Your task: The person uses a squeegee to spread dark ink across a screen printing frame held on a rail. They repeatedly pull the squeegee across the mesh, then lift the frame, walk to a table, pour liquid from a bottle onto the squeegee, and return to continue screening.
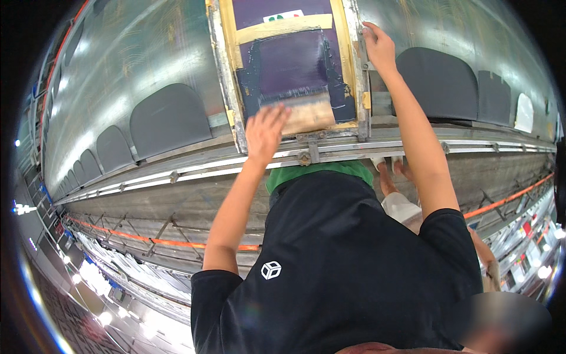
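While left hand [265, 133] fingers clasp a wooden squeegee [306, 115], right hand [378, 47] fingers grip the metal frame [361, 76].

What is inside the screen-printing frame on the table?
Inside the frame is a purple mesh smeared with dark ink, with a wooden squeegee under the left hand. Whatever lies beneath the mesh is covered.

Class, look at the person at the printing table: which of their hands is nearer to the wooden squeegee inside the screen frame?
Left. The left hand rests on the wooden squeegee, gripping its near edge. The right hand is off to the side, on the right rail of the screen frame.
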Available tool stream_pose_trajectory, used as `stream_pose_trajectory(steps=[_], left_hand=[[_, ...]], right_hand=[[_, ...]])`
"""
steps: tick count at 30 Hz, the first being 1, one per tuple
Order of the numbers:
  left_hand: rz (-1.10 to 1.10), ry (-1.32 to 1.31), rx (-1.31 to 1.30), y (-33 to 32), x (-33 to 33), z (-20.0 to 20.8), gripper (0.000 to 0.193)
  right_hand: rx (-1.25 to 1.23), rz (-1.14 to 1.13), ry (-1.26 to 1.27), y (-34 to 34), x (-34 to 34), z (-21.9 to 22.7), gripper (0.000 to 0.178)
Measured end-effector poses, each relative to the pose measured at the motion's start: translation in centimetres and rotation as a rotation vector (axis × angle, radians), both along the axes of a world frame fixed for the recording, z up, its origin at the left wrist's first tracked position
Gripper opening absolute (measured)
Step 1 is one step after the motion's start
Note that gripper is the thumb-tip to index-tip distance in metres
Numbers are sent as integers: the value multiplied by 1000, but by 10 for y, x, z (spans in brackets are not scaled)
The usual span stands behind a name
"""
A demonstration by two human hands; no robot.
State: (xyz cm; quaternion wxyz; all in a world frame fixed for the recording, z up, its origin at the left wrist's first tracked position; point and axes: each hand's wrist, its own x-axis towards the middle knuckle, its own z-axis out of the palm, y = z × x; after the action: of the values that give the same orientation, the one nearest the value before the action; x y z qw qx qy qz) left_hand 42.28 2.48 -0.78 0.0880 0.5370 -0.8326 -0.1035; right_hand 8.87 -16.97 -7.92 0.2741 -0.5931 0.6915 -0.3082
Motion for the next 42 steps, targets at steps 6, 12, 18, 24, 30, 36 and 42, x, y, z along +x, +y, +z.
stream_pose_trajectory(steps=[6,12,18,24,30,36,42], left_hand=[[102,180,195,-146,4,27,40],[102,176,14,-163,3,-3,36],[54,137,-53,-49,-9,-3,31],[81,240,-45,-137,-2,7,40],[86,132,-17,-124,-5,-10,33],[37,124,-5,-58,-2,3,32],[132,126,96,-170,2,3,41]], right_hand=[[-236,454,419,-6,35,87,49],[9,726,388,5,91,56,44],[-12,625,190,137,77,68,56],[-124,598,251,46,77,73,43],[-96,580,202,63,79,54,50],[4,606,175,140,79,73,53],[-222,548,186,19,78,61,39]])
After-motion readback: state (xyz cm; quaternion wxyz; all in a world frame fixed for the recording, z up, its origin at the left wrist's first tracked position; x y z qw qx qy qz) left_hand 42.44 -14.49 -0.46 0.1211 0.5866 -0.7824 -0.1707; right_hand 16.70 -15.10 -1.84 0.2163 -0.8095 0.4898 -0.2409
